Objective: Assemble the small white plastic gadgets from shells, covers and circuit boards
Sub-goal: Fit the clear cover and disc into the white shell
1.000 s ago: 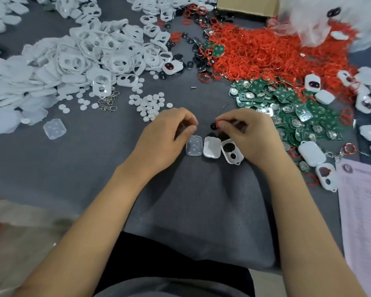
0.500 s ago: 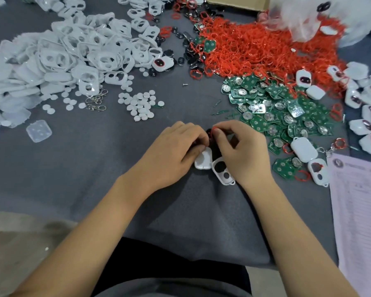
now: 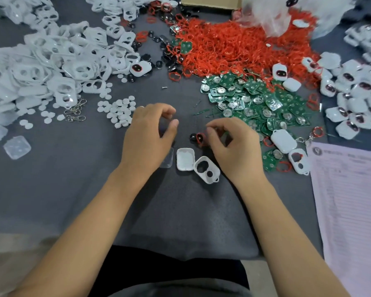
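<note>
At frame centre, on the grey cloth [image 3: 180, 211], lie 2 white plastic parts: a plain rounded shell [image 3: 185, 159] and, touching its right edge, a cover [image 3: 206, 169] with 2 holes, its long axis slanting toward lower right. Just above them the right hand [image 3: 234, 146] pinches a small black button ringed in red [image 3: 199, 138], nearer the cover than the left hand [image 3: 147, 138], which hovers loosely curled, apparently holding nothing. Glossy green boards [image 3: 255, 103] are heaped at upper right.
</note>
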Available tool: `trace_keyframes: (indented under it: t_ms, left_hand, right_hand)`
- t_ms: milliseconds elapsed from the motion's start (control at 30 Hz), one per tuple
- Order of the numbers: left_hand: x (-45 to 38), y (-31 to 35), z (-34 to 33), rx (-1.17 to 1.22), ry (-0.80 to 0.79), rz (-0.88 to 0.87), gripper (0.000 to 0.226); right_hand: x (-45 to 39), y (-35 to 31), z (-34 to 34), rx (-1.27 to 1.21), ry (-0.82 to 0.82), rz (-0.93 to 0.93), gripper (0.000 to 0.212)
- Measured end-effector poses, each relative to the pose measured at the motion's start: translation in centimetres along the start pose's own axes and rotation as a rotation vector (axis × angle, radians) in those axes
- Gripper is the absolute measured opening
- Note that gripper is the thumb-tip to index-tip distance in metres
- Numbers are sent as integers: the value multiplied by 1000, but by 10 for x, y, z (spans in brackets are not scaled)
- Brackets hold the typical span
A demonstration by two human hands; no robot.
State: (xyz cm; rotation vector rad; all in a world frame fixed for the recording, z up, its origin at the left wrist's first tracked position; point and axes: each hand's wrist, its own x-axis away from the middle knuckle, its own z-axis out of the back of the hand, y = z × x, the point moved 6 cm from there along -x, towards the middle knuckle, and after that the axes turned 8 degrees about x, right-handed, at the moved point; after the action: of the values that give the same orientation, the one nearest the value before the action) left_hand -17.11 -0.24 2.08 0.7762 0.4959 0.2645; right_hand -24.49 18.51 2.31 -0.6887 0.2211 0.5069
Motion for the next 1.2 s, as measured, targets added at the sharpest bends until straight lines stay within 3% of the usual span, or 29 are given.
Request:
trace_keyframes:
  t_ms: [133, 333, 667, 833, 900, 1033, 1200]
  left_hand:
    - [3, 20, -2, 24, 45, -161, 13]
    - [7, 37, -21, 81, -31, -234, 10]
    - [14, 20, -14, 120, -10, -134, 12]
    - [15, 17, -15, 131, -9, -112, 13]
    - [15, 17, -14, 139, -7, -108, 13]
    - [16, 22, -15, 188, -52, -124, 19]
    - [18, 23, -16, 266, -109, -123, 32]
  right_hand:
    - [-3, 25, 27, 218, 136, -104, 12]
    - [-1, 41, 20, 353, 55, -196, 36]
    - [2, 46, 18, 343, 16, -211, 35]
    - [2, 37, 33, 124, 234, -167, 17]
    - [2, 29, 36, -121, 290, -92, 15]
    - [4, 13, 11, -679, -39, -167, 14]
    - [8, 4, -4, -769, -158, -188, 14]
